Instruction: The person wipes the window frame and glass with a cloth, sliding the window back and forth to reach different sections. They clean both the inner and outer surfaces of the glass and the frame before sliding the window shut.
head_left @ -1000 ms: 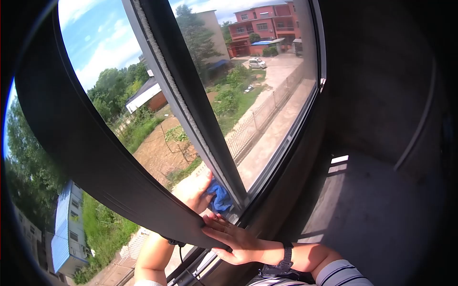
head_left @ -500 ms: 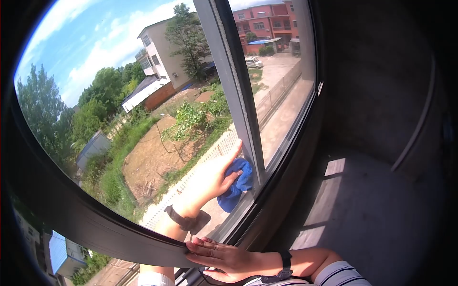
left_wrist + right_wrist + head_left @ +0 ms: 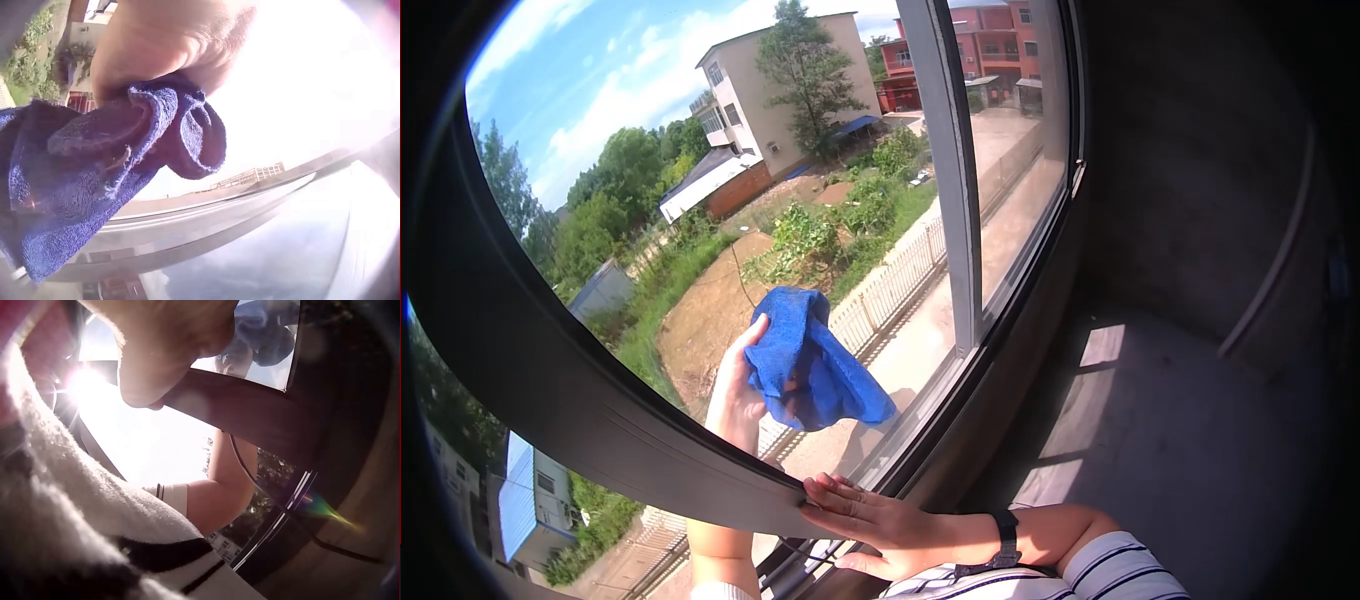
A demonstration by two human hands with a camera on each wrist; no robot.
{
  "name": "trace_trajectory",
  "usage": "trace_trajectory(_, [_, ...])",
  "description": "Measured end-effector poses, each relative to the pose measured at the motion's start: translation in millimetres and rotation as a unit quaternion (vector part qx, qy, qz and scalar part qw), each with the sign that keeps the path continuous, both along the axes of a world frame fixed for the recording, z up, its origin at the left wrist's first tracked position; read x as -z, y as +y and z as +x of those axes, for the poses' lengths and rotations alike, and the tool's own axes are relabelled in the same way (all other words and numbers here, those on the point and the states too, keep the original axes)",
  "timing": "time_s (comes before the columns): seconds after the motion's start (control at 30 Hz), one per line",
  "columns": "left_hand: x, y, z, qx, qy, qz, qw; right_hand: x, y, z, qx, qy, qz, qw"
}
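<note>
A crumpled blue cloth (image 3: 810,360) shows beyond the window glass, gripped by my left hand (image 3: 735,390), whose thumb lies along its left edge. My left arm reaches around the dark window frame (image 3: 630,440) to the outer side. In the left wrist view the towelling cloth (image 3: 81,169) hangs in folds below my hand (image 3: 169,44), which hides part of it. My right hand (image 3: 875,520) rests with straight fingers on the lower end of that frame. The right wrist view catches this hand (image 3: 169,344) against the frame, fingers mostly out of sight.
A grey upright bar (image 3: 955,180) divides the window, right of the cloth. Below it runs the window track (image 3: 910,425). A thin black cable (image 3: 300,525) hangs near my right wrist. Outside lie a fence (image 3: 905,280), a garden and buildings; a sunlit floor strip (image 3: 1080,400) is indoors.
My left hand has drawn the cloth left, away from the foot of the upright bar, and the cloth now hangs more spread out. My right hand stays on the frame. The head view has shifted.
</note>
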State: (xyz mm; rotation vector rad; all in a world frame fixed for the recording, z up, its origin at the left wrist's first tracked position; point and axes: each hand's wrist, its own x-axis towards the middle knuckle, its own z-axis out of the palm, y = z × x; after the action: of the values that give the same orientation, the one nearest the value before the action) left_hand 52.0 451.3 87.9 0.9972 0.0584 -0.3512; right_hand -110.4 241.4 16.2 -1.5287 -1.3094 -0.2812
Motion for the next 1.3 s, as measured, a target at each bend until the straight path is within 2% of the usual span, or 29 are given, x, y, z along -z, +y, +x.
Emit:
trace_trajectory(0.03, [-6.1, -1.1, -3.0, 0.025, -0.011, -0.060, 0.998, -2.0, 0.3, -0.5, 0.000, -0.001, -0.002, 1.000])
trace_trajectory(0.1, [-15.9, -15.6, -13.1, 0.017, -0.017, -0.072, 0.997, -4.0, -0.2, 0.0, 0.009, -0.020, -0.012, 1.000])
trace_trajectory(0.17, [-21.7, -28.6, -18.1, -0.062, -0.008, -0.138, 0.988, -5.7, -2.5, 0.5, 0.000, -0.026, -0.022, 0.999])
trace_trajectory(0.2, [-18.7, -22.1, -14.0, -0.028, -0.058, -0.151, 0.986, -4.7, -3.1, 1.7, -0.008, -0.033, -0.032, 0.999])
trace_trajectory(0.27, [-27.0, -18.4, -12.2, -0.040, -0.145, -0.159, 0.976, -4.8, -0.5, 1.1, -0.015, -0.056, -0.040, 0.997])
trace_trajectory(0.3, [-40.8, -19.7, -16.3, -0.082, -0.171, -0.162, 0.968, -6.3, -0.1, 0.0, -0.026, -0.079, -0.047, 0.995])
trace_trajectory(0.4, [-80.1, 5.8, -14.3, -0.060, -0.375, -0.174, 0.909, 1.3, 12.6, -7.1, -0.057, -0.084, -0.061, 0.993])
trace_trajectory(0.47, [-125.7, 0.1, -40.7, 0.003, -0.484, -0.145, 0.863, 3.2, 26.1, -23.8, -0.064, -0.113, -0.071, 0.989])
trace_trajectory(0.5, [-142.0, -11.7, -51.1, 0.086, -0.522, -0.152, 0.835, 2.9, 28.9, -27.9, -0.063, -0.115, -0.071, 0.989])
trace_trajectory(0.53, [-154.1, -24.2, -64.8, 0.097, -0.532, -0.180, 0.821, 1.6, 33.7, -34.5, -0.012, -0.175, -0.113, 0.978])
trace_trajectory(0.57, [-158.9, -36.5, -67.6, 0.176, -0.564, -0.177, 0.787, 2.1, 35.4, -38.7, 0.040, -0.234, -0.154, 0.959])
trace_trajectory(0.6, [-153.4, -47.5, -68.8, 0.244, -0.528, -0.210, 0.786, -2.0, 35.6, -41.0, 0.129, -0.299, -0.231, 0.917])
trace_trajectory(0.63, [-146.6, -53.5, -67.5, 0.292, -0.485, -0.231, 0.791, -0.7, 36.6, -36.2, 0.130, -0.300, -0.232, 0.916])
trace_trajectory(0.67, [-139.9, -59.5, -66.0, 0.336, -0.438, -0.251, 0.795, -10.9, 36.3, -26.2, 0.179, -0.319, -0.197, 0.910])
trace_trajectory(0.7, [-122.6, -60.6, -66.4, 0.322, -0.411, -0.171, 0.835, -7.6, 40.4, -19.6, 0.230, -0.335, -0.160, 0.899])
trace_trajectory(0.73, [-105.4, -61.7, -66.6, 0.314, -0.377, -0.093, 0.866, -1.5, 46.6, -18.8, 0.246, -0.350, -0.172, 0.887])
trace_trajectory(0.77, [-81.8, -59.2, -74.1, 0.253, -0.361, 0.075, 0.894, -0.8, 53.1, -22.0, 0.253, -0.350, -0.172, 0.885])
trace_trajectory(0.8, [-52.5, -62.2, -73.4, 0.267, -0.301, 0.100, 0.910, -0.6, 54.5, -22.7, 0.245, -0.351, -0.166, 0.888])
trace_trajectory(0.87, [24.5, -75.1, -49.7, 0.269, -0.300, 0.134, 0.905, -0.1, 51.9, -24.6, 0.221, -0.333, -0.160, 0.902])
trace_trajectory(0.93, [44.2, -89.3, -47.3, 0.262, -0.357, 0.140, 0.885, -6.5, 49.4, -26.9, 0.212, -0.327, -0.164, 0.906])
trace_trajectory(0.97, [49.1, -93.4, -48.0, 0.271, -0.346, 0.067, 0.896, -7.8, 48.5, -26.8, 0.201, -0.319, -0.164, 0.911])
trace_trajectory(1.03, [30.6, -90.6, -60.0, 0.280, -0.332, -0.002, 0.901, -6.1, 50.9, -27.5, 0.201, -0.321, -0.164, 0.911])
trace_trajectory(1.1, [-39.3, -78.3, -84.9, 0.283, -0.356, -0.070, 0.888, -3.6, 51.5, -27.5, 0.209, -0.328, -0.164, 0.906])
trace_trajectory(1.17, [-95.9, -58.9, -108.6, 0.179, -0.430, -0.155, 0.871, -0.1, 53.2, -28.8, 0.225, -0.330, -0.162, 0.902])
trace_trajectory(1.2, [-121.4, -49.2, -120.2, 0.125, -0.459, -0.213, 0.853, -0.1, 52.3, -30.2, 0.195, -0.285, -0.163, 0.924])
trace_trajectory(1.23, [-124.3, -19.0, -113.6, 0.204, -0.450, -0.286, 0.821, 0.3, 49.9, -29.4, 0.165, -0.238, -0.162, 0.943])
trace_trajectory(1.27, [-133.1, -6.6, -115.5, 0.226, -0.523, -0.282, 0.772, -4.0, 47.7, -32.1, 0.153, -0.223, -0.193, 0.943])
trace_trajectory(1.3, [-130.7, -11.3, -120.2, 0.165, -0.537, -0.273, 0.781, -2.4, 48.8, -32.2, 0.154, -0.222, -0.192, 0.943])
